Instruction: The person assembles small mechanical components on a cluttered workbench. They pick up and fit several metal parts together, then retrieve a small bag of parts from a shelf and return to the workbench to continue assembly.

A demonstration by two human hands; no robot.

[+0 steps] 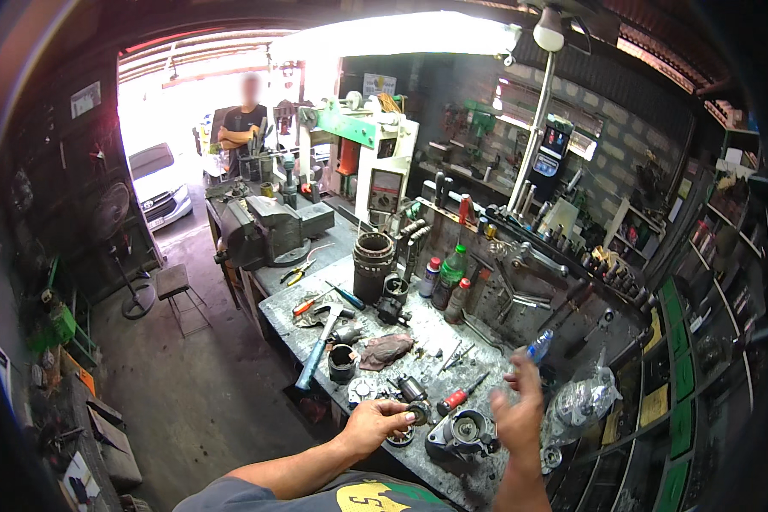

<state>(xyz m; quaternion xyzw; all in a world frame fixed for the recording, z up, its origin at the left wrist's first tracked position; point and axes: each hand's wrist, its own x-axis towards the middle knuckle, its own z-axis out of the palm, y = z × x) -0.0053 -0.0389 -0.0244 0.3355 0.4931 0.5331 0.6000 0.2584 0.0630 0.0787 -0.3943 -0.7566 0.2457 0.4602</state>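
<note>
Over the near edge of the workbench, my left hand [374, 429] pinches a small round dark metal part [417, 414] between thumb and fingers. My right hand [520, 410] is raised to the right of it, slightly blurred, fingers apart and nothing in them. Between and below the hands sits a round metal motor housing [467, 429] with its open face up. A red-handled screwdriver [454, 401] lies just beyond the housing. Close to my left hand are a cylindrical armature [411, 389] and a pale round end cover [363, 390].
Left on the bench lie a blue-handled hammer [317, 352], a dark hollow cylinder [342, 363] and a rag [386, 351]. Spray cans and a green bottle [456, 263] stand farther back. A vise [273, 224] is mounted far left. Another person [244, 128] stands by the doorway.
</note>
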